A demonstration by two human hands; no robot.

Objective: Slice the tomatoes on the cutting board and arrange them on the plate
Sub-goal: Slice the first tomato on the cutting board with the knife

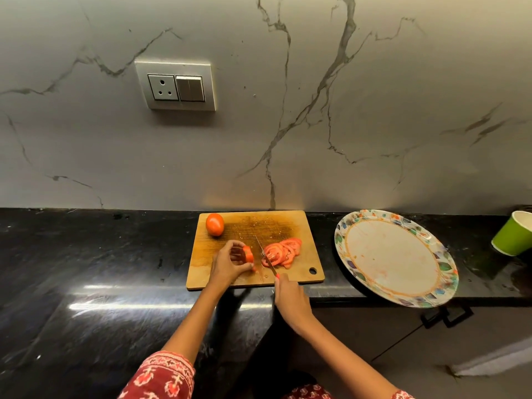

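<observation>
A wooden cutting board (299,226) lies on the black counter. A whole tomato (214,224) sits at its far left corner. My left hand (227,264) grips a remaining tomato end piece (248,254) on its side near the board's middle. My right hand (290,298) holds a knife (264,252), whose blade points away from me and stands between the held piece and a fan of cut slices (283,251). The round plate (395,256) with a floral rim sits to the right of the board, bare of slices.
A green paper cup (514,234) stands at the far right by the plate. The marble wall with a socket panel (176,86) rises behind the counter. The plate overhangs the counter's front edge above a cabinet handle (446,316).
</observation>
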